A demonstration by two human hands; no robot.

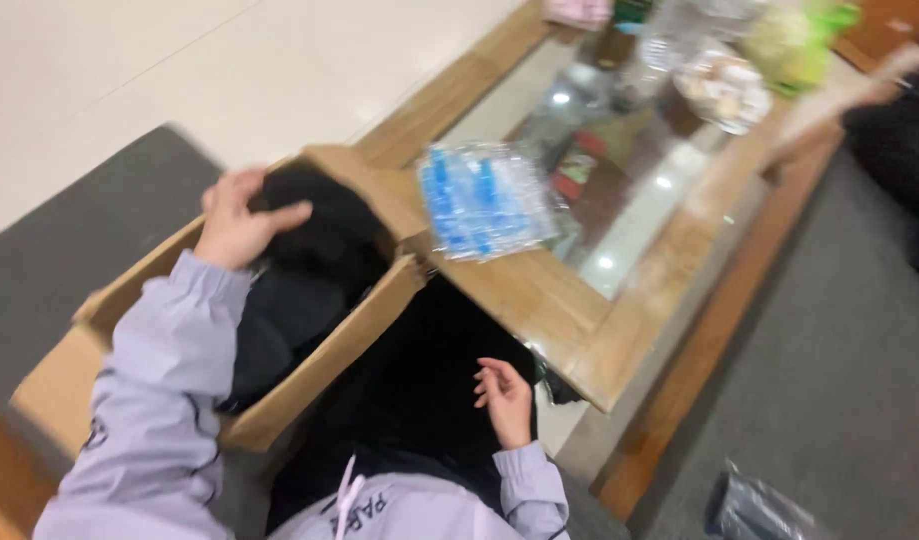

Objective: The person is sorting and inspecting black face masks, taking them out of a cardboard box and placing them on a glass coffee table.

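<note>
Currently left hand (237, 222), centre-left of frame: grip closed down on black cloth (304, 265) inside an open cardboard box (324, 350); fingers curl over the top of the cloth. Right hand (506, 398), lower centre: fingers loosely spread, holding nothing, resting on dark fabric (419, 380) just right of the box. Both sleeves lilac. Box sits lower left on a grey rug (69, 230), one flap against the wooden glass-topped tabletop (539, 300). Clear packet with blue items (484, 200) lies on the tabletop corner, upper centre. Blurred clutter at upper right, can't identify. Dark plastic bag (754, 510) bottom right.
</note>
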